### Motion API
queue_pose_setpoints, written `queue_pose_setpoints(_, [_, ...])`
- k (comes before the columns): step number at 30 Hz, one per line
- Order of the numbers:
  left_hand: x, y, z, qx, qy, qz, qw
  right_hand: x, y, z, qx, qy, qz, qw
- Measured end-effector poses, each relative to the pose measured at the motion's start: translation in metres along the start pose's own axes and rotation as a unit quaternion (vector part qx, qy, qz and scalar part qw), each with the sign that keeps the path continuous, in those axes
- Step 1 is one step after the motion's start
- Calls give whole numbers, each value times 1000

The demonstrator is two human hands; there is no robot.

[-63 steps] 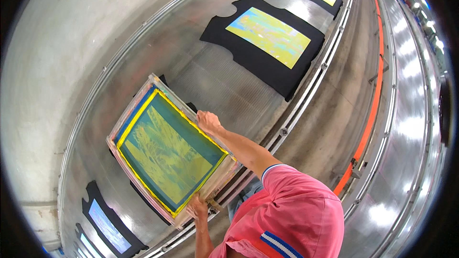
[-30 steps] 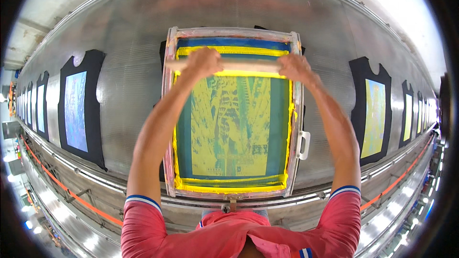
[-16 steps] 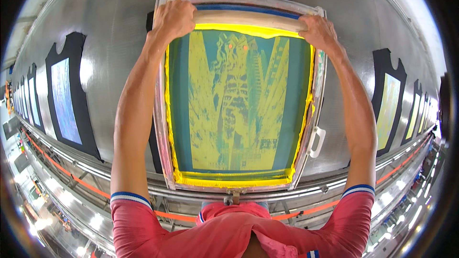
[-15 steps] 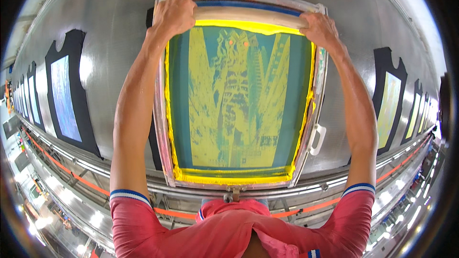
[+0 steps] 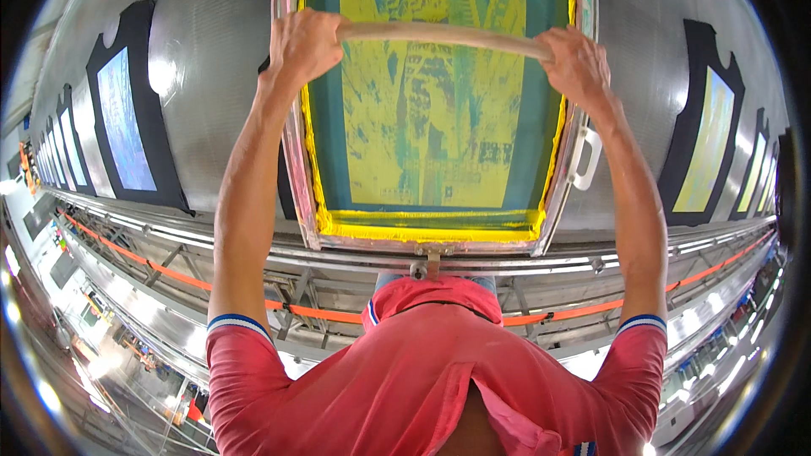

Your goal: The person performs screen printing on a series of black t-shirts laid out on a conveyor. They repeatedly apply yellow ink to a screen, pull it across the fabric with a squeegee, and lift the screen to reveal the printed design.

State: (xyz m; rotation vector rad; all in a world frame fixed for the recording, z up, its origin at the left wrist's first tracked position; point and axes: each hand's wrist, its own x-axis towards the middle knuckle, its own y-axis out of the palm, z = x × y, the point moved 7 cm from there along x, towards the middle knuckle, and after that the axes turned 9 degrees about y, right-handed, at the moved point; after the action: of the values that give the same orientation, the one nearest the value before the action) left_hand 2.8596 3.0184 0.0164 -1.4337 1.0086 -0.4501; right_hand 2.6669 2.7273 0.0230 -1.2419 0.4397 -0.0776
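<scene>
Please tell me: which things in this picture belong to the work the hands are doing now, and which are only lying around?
In use:
- left hand and right hand, both gripping the wooden bar
- printing frame with yellow ink, under the bar

Lying about:
- black shirt with a printed panel, to the left
- black shirt to the right
- long metal table

One view only: head cam, worn on the person's head, fisheye, looking steeply down & fwd over their own chest, so straight rails bow toward the rim. It sits close, w/ the printing screen (image 5: 435, 101) filling the upper centre, both forearms rising from the lower edge to the left hand (image 5: 306, 44) and right hand (image 5: 577, 63). The long metal table (image 5: 203, 110) runs off left & right; no 2nd view to share anything with.
</scene>
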Motion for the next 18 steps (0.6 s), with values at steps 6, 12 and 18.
queue_pose_setpoints(6, [-95, 17, -49, -8, 18, -10, 1000, -102, 23, 26, 2, -35, -38, 999])
queue_pose_setpoints(12, [-193, 62, -82, -52, 27, -56, 997, -202, 58, 41, 46, -58, -48, 996])
queue_pose_setpoints(18, [-283, 86, -125, -54, 14, -67, 996, -287, 84, 57, 40, -74, -31, 996])
